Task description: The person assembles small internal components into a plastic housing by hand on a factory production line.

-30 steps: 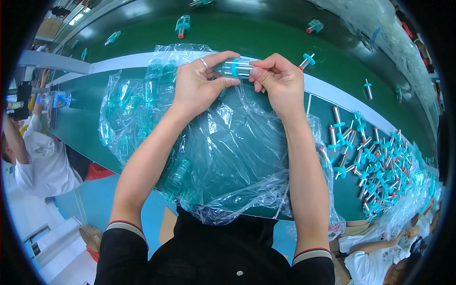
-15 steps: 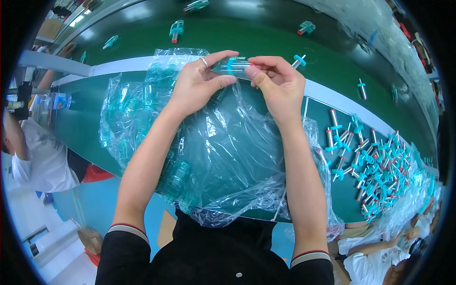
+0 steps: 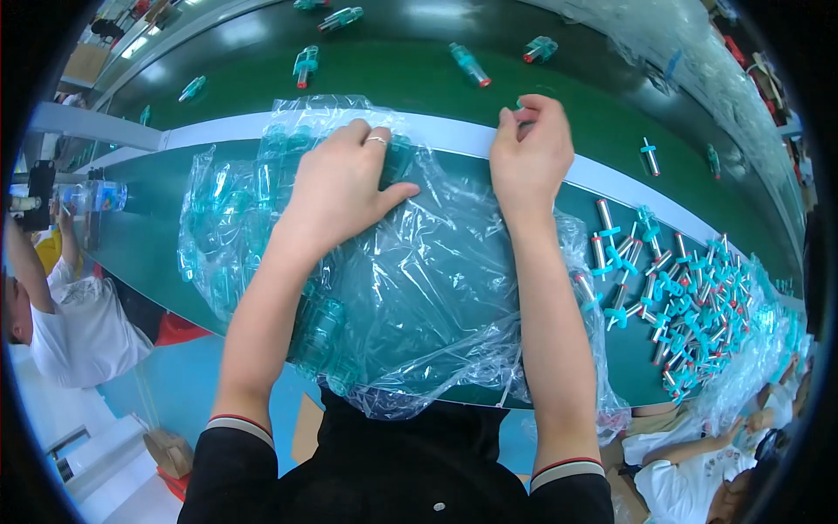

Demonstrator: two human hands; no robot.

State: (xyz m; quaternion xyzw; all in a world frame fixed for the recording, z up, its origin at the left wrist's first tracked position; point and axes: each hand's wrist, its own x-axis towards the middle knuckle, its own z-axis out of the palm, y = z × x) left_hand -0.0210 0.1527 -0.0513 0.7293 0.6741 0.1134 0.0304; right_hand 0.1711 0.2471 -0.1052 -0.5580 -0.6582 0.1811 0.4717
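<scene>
Teal cylinder (image 3: 470, 65) now on belt (image 3: 393, 83); left hand (image 3: 342, 183) spread, right hand (image 3: 532, 157) curled, grip unclear

Plastic bag (image 3: 419, 279) obstructs the middle; green belt (image 3: 384, 79) leaves room.

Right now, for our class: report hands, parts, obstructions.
Left hand over bagged teal housings. Right hand near belt, fingers curled, grip unclear. Crumpled plastic bag between them.

Decently bright, tbh. White glints on the plastic bag (image 3: 428, 271) between the left hand (image 3: 342, 182) and right hand (image 3: 532, 164), slight blur on the latter; beyond them the green belt (image 3: 388, 74) shines, fisheye-bowed, corners black.
</scene>
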